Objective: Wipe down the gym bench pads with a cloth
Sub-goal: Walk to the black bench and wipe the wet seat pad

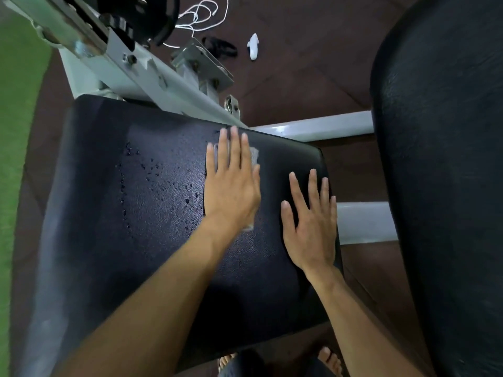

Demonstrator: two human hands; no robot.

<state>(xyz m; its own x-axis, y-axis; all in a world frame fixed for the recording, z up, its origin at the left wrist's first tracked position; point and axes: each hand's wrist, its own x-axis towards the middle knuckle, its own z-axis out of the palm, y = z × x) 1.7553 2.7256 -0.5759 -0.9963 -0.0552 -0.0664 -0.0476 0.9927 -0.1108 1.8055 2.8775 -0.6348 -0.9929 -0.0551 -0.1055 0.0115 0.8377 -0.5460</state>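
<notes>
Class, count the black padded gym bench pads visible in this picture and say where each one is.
2: a wide black padded bench pad beneath both hands; a second black pad at the right edge. Others may lie out of frame.

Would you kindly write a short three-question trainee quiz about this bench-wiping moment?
1. True or false: the cloth lies under the left hand.
2. Which hand rests bare on the bench pad?
3. The water droplets lie: A) left of the left hand, B) under the right hand, C) on the floor.

Key: 1 true; 2 the right hand; 3 A.
</notes>
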